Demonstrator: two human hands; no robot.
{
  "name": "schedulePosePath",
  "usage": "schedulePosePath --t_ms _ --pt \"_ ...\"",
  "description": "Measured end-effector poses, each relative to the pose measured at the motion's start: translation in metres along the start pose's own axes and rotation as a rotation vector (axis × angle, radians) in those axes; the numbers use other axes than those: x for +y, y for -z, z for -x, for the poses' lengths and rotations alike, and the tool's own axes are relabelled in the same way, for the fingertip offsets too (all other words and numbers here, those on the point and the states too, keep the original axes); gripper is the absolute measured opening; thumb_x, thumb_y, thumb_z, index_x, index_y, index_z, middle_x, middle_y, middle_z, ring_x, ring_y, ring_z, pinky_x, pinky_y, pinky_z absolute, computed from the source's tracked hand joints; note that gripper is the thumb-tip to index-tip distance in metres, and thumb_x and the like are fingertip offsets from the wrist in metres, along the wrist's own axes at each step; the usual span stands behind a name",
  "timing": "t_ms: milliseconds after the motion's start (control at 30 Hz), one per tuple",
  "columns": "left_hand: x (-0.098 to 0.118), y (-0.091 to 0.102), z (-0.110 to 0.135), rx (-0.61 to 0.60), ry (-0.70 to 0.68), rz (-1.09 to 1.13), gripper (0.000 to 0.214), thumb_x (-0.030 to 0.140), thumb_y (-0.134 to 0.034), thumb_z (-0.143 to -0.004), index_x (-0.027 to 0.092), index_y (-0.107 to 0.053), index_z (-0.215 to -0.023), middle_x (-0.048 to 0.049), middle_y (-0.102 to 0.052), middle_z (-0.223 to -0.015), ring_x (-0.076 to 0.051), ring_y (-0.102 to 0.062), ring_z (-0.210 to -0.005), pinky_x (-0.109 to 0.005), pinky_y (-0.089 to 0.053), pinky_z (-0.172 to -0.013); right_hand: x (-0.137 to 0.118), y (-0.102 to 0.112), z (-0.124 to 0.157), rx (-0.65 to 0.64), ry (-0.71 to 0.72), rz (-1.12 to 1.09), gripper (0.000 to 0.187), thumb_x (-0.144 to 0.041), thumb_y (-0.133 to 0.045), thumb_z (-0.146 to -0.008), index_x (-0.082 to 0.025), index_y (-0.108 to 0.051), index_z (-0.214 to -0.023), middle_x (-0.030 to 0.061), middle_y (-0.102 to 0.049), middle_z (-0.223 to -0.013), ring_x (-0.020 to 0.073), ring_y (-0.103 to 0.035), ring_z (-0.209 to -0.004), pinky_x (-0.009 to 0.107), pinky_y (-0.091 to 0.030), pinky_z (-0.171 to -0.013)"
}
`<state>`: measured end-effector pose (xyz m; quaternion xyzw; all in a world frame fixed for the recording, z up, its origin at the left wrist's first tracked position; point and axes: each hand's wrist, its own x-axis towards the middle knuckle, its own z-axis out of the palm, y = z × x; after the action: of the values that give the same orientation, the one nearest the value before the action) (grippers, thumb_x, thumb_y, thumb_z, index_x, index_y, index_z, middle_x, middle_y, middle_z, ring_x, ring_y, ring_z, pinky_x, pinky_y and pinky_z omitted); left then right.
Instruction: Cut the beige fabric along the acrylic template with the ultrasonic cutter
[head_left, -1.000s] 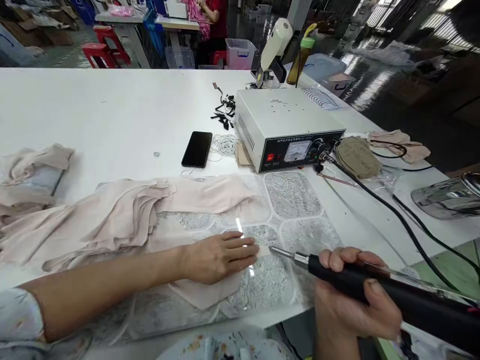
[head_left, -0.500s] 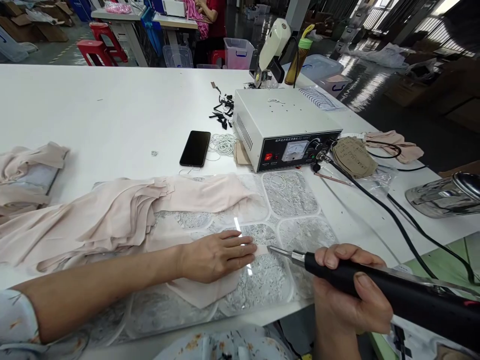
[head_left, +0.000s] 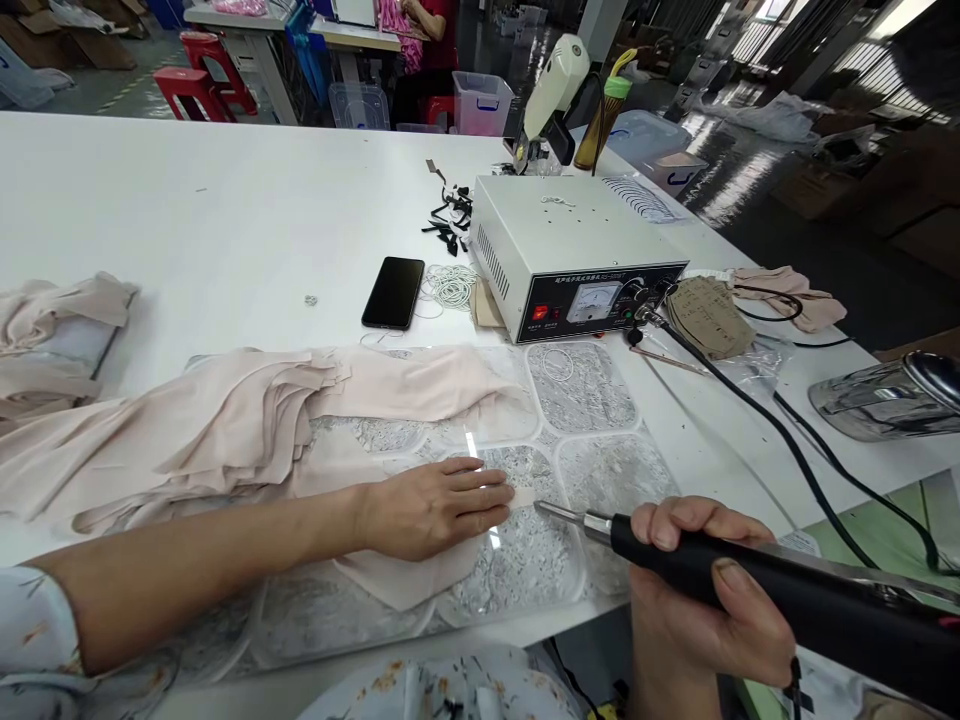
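Head view: left hand (head_left: 427, 508) flat, barely spread, on pale pink cloth (head_left: 414, 580); right hand (head_left: 701, 615) tight round black handheld tool (head_left: 832, 606)

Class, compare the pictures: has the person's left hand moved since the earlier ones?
No, not noticeably: judged against the patterned mat, the left hand lies in the same place.

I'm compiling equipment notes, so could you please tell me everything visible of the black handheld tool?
The black handheld tool has a long rounded handle, a metal-looking collar, a slender tapering tip and a silvery strip along its upper side. Gripped in the right hand, it points leftward, its tip beside the end of a pale fabric strip; whether they touch is unclear. Its rear runs out of frame.
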<state>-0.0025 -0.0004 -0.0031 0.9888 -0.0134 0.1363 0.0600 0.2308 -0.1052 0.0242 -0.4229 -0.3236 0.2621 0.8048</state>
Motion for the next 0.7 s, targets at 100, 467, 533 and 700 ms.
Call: schedulePosePath --t_ms 100,467,533,700 --pt "0.0001 0.0014 -0.0004 0.004 0.002 0.005 0.037 0.014 -0.03 -0.101 0.007 -0.055 -0.127 -0.0124 -0.054 -0.136 -0.024 -0.049 -0.129 -0.04 -0.039 -0.108 -0.0003 -0.0004 0.0004 -0.004 -0.008 -0.001 0.012 -0.021 -0.054 -0.061 -0.017 -0.056 -0.072 -0.0007 -0.056 -0.066 0.0111 -0.05 -0.049 0.028 -0.044 -0.044" --pt "0.0 0.001 0.0001 0.002 -0.001 0.017 0.037 0.014 -0.031 -0.1 0.007 -0.056 -0.127 -0.0129 -0.053 -0.137 -0.024 -0.048 -0.129 -0.041 -0.039 -0.109 -0.0018 0.0013 -0.0005 -0.023 -0.004 0.02 0.011 -0.022 -0.056 -0.062 -0.018 -0.057 -0.072 -0.0007 -0.056 -0.066 0.0114 -0.05 -0.049 0.028 -0.044 -0.044" --pt "0.0005 0.0011 0.0002 -0.007 0.0 0.019 0.037 0.014 -0.031 -0.101 0.007 -0.056 -0.127 -0.0127 -0.052 -0.137 -0.025 -0.048 -0.129 -0.041 -0.039 -0.109 -0.0022 0.0005 -0.0006 -0.028 -0.009 0.018 0.01 -0.021 -0.056 -0.062 -0.018 -0.056 -0.072 -0.0007 -0.055 -0.066 0.0112 -0.05 -0.049 0.028 -0.044 -0.044" --pt "0.0013 0.0009 -0.0001 -0.034 0.017 0.012 0.036 0.015 -0.032 -0.1 0.011 -0.056 -0.127 -0.0123 -0.052 -0.138 -0.023 -0.047 -0.13 -0.039 -0.039 -0.11 -0.0001 -0.0047 0.0006 -0.021 0.011 -0.005 0.011 -0.02 -0.054 -0.061 -0.017 -0.056 -0.072 -0.0004 -0.055 -0.066 0.0112 -0.049 -0.05 0.028 -0.044 -0.045"
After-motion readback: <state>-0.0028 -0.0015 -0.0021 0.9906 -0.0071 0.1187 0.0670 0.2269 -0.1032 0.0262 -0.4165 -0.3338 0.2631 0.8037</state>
